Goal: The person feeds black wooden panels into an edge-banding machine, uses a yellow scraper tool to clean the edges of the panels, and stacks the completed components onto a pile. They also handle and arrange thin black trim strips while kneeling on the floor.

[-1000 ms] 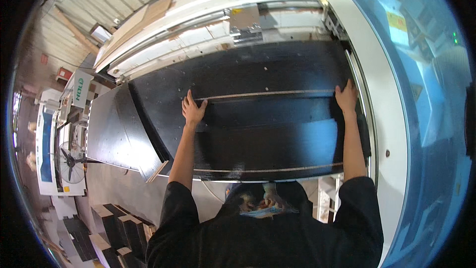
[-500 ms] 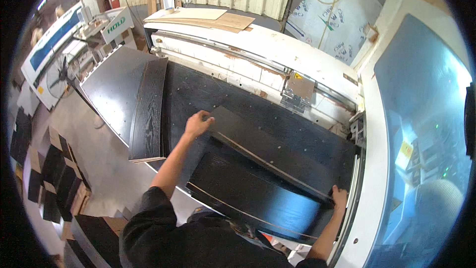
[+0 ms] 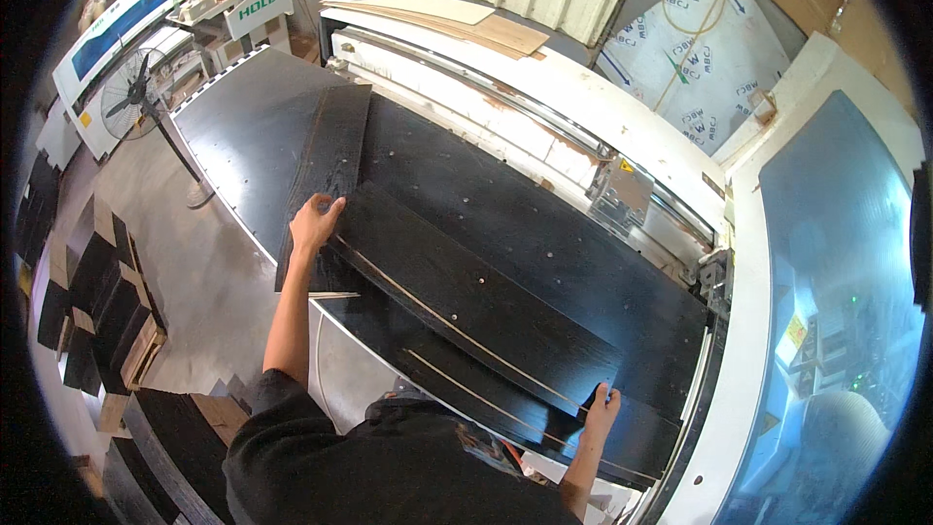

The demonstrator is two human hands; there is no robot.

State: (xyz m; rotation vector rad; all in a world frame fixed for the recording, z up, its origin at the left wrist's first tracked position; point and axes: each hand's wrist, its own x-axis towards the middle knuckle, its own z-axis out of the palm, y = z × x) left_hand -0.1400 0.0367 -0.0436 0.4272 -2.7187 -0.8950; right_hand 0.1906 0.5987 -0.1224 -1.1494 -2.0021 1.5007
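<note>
My left hand (image 3: 316,224) grips the far-left corner of a long black wood-grain panel (image 3: 457,287), its thumb and fingers pinched at the end. The panel's near edge is a pale strip. My right hand (image 3: 601,413) is closed on the panel's opposite end, at the lower right. Held lengthwise between both hands, the panel lies over or just above a black machine bed (image 3: 515,209); I cannot tell if it touches. Partly covered by it, a second black panel (image 3: 457,360) lies nearer my body. At the left, another black panel (image 3: 335,141) lies crosswise beside my left hand.
A white gantry with a tool head (image 3: 622,194) spans the far side, thin boards (image 3: 466,24) on top. A bluish transparent cover (image 3: 836,262) stands at the right. Stacked black panels (image 3: 117,301) sit on the floor at left, near a standing fan (image 3: 136,92).
Both hands have carried the panel leftward, so its left end now comes close to the crosswise panel. The right hand is farther from the machine's right rail. The head view has also shifted.
</note>
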